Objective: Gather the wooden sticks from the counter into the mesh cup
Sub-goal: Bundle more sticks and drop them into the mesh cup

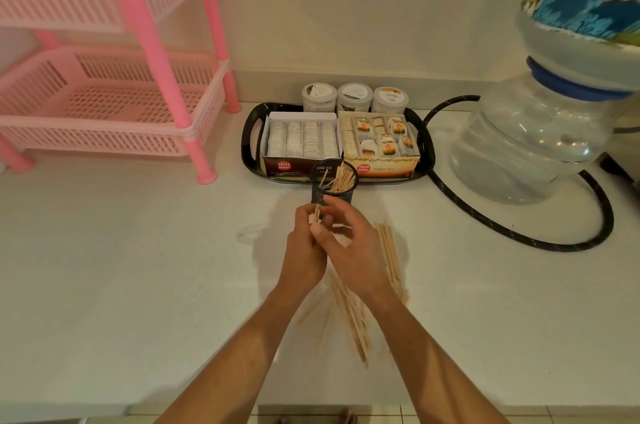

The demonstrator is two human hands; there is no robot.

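Note:
A black mesh cup point(333, 196) stands on the white counter in front of a tray, with several wooden sticks point(341, 177) leaning inside it. Just below the cup, my left hand point(304, 250) grips a small bundle of sticks point(316, 214), their tips poking up past my fingers. My right hand point(349, 247) overlaps the left one and its fingers close around the same bundle. More loose sticks point(353, 316) lie scattered on the counter under my wrists, and another group of sticks point(391, 253) lies to the right.
A black tray point(250, 143) holds two tea-bag boxes and three round jars behind the cup. A pink plastic rack point(104, 104) stands at the left. A water bottle dispenser point(540, 132) and a black cord point(554, 240) are at the right.

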